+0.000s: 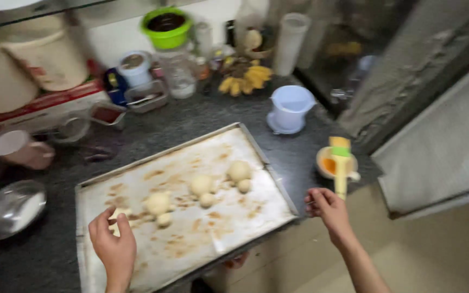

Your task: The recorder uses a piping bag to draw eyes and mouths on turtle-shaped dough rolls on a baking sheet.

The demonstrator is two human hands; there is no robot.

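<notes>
While both hands work at the tray, risks run left to right:
Left hand (pixel 113 244): grip pinching a dough piece (pixel 118 214) on the baking tray (pixel 256 149); squeezing could deform it.
Right hand (pixel 328 207): grip clenched on the yellow brush (pixel 341 163) over the small bowl (pixel 323 157); drips may hit the table (pixel 299 149).

- 1 baking tray (pixel 256 214) seen on bench.
- 3 dough figures counted: (pixel 158 205), (pixel 202 186), (pixel 239 172); approx. 1 more piece under left grip (pixel 112 242).
- 1 pastry brush (pixel 341 163), 1 small bowl (pixel 321 160).
- 1 white jug (pixel 290 107).
- 1 banana bunch (pixel 245 80).
</notes>
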